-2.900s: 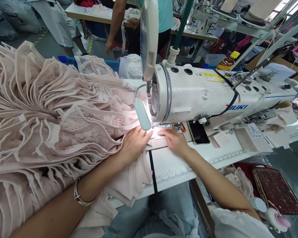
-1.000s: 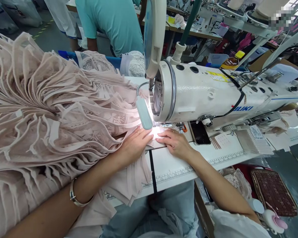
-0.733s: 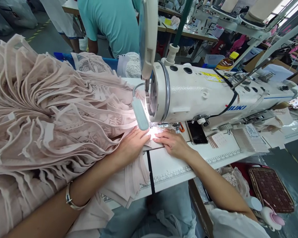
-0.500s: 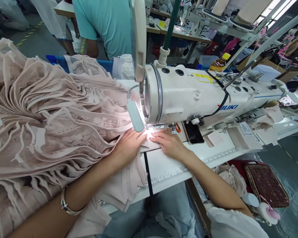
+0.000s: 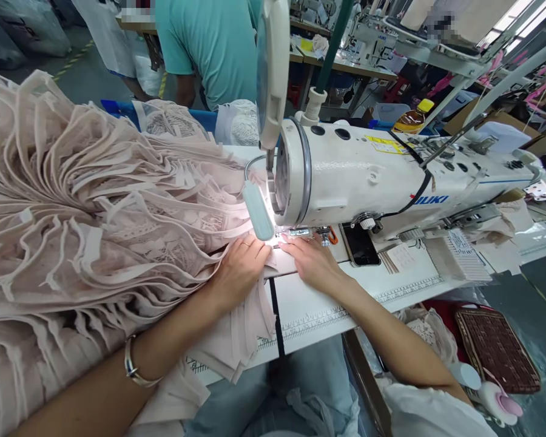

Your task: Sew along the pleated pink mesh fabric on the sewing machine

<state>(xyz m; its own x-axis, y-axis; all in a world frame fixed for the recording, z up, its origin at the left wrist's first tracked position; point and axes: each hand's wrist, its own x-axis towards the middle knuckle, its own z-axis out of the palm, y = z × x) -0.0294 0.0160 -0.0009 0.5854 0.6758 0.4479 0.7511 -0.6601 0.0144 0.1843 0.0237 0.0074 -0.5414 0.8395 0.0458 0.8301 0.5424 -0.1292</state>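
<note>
Beneath the head of a white sewing machine (image 5: 341,173), both my hands meet at the brightly lit needle area. My left hand (image 5: 243,264) is closed on the edge of a pale pink fabric piece (image 5: 272,261), left of the presser foot. Close on its right, my right hand (image 5: 316,262) has its fingertips drawn together on the same fabric; glare hides the exact grip. A small clip-on lamp (image 5: 258,212) hangs just above my left fingers. A large heap of pale pink lace-trimmed garment pieces (image 5: 164,212) lies beside and under my left forearm.
A phone (image 5: 360,244) lies on the table right of my right hand, near an orange clip-like item (image 5: 332,235). A box of white strips (image 5: 457,255) stands farther right. A ruler tape (image 5: 313,321) runs along the front edge. Across the table sits a person in a teal shirt (image 5: 209,54).
The whole view has shifted slightly, moving the machine to the right in the picture. My right fingers have drawn in closer at the needle area; my left hand stays on the fabric.
</note>
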